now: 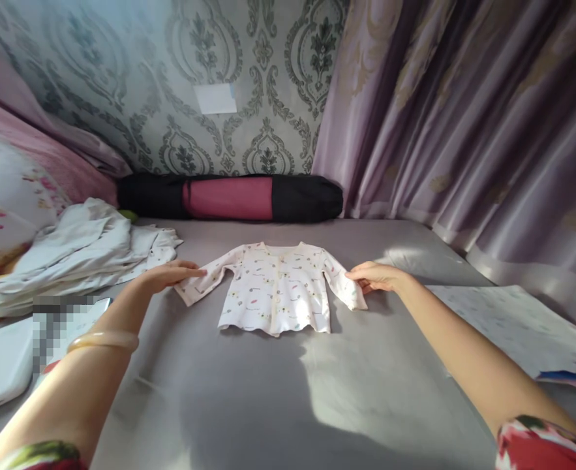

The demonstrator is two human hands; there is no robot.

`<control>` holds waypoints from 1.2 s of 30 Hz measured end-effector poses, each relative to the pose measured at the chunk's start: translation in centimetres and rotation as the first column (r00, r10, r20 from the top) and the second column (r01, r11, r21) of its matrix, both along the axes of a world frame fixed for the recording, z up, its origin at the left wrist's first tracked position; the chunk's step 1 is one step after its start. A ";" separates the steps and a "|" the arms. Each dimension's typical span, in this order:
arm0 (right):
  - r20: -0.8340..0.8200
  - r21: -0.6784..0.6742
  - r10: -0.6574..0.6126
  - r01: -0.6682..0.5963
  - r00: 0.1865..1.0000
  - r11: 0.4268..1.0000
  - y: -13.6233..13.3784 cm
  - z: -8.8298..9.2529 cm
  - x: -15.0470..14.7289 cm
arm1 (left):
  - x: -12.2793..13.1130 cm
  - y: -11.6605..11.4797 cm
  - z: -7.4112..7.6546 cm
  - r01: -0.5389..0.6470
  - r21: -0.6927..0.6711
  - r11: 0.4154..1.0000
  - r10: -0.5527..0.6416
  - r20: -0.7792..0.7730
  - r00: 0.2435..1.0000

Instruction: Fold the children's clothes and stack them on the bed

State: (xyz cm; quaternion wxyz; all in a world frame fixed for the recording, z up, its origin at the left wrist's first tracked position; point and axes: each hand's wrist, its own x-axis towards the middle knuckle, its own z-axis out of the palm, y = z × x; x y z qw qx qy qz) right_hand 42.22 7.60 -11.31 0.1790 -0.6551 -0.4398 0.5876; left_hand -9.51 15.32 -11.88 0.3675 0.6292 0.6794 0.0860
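A small white long-sleeved top [275, 287] with a coloured print lies spread flat on the grey bed sheet [248, 398], sleeves out to both sides. My left hand [167, 274] rests flat on the end of its left sleeve, fingers stretched out. My right hand [373, 276] is at the end of the right sleeve, fingers curled on the cuff. A pale bangle [102, 340] sits on my left wrist.
A heap of white clothes [79, 251] lies at the left by a floral pillow [4, 196]. A black and pink bolster [231, 197] runs along the patterned wall. Purple curtains [464, 124] hang at the right. A printed cloth [507, 326] lies at the right edge.
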 end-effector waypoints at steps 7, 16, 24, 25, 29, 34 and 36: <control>-0.017 0.063 0.004 -0.002 1.000 0.998 -0.1 0.1 1.9 | -1.1 -0.6 0.5 0.032 -0.026 0.999 -0.027 0.178 0.984; 0.512 0.459 -0.210 -0.059 0.833 0.886 2.8 -1.0 5.8 | -1.9 2.1 -1.5 -0.055 0.388 0.920 0.144 -0.204 0.968; 0.392 0.305 -0.348 0.237 0.851 0.922 1.5 -1.8 5.9 | -0.1 1.8 -1.9 -0.070 0.521 0.851 0.288 -0.352 0.890; 0.304 0.273 -0.355 0.276 0.884 0.921 1.4 -1.4 5.8 | 1.1 1.9 -1.6 -0.017 0.562 0.827 0.251 -0.343 0.905; 0.043 0.268 -0.403 0.378 0.914 0.886 1.5 0.9 5.2 | 8.9 2.4 -1.1 0.313 0.624 0.716 -0.181 -0.266 0.947; -0.247 0.309 -0.459 0.518 0.853 0.797 2.3 3.0 3.2 | 21.5 2.4 -3.4 0.542 0.644 0.540 -0.611 -0.142 0.779; -0.369 0.312 -0.438 0.553 0.820 0.772 2.7 3.8 2.0 | 25.3 2.3 -4.5 0.574 0.637 0.514 -0.658 -0.136 0.741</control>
